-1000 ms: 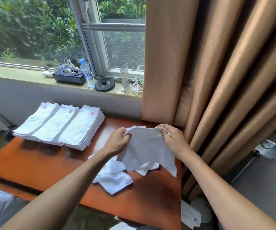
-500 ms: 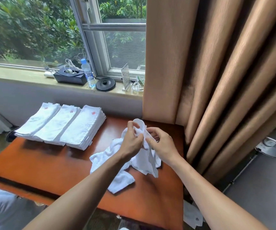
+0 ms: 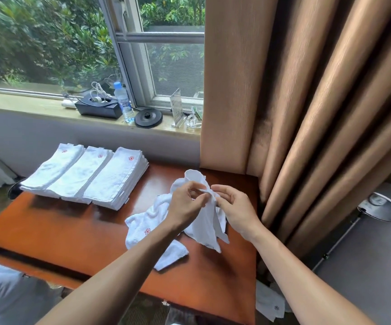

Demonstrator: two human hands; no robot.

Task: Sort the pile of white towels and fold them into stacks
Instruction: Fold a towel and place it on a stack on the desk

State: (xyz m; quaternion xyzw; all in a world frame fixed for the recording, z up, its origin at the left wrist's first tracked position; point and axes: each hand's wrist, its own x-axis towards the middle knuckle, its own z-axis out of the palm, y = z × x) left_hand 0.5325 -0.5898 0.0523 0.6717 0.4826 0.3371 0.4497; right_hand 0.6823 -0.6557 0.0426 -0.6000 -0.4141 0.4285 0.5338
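Head view: left hand (image 3: 185, 206) and right hand (image 3: 237, 213) pinch the white towel (image 3: 207, 222), which hangs below both grips.

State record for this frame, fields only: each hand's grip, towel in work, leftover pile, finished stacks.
left hand: pinches the held towel near its top
right hand: pinches the same towel, close beside the left
held towel: bunched, lifted, lower end hanging toward the table
loose pile: unfolded towels on the table, under the hands
folded stacks: three, side by side, table's far left
floor: white cloth beside the table
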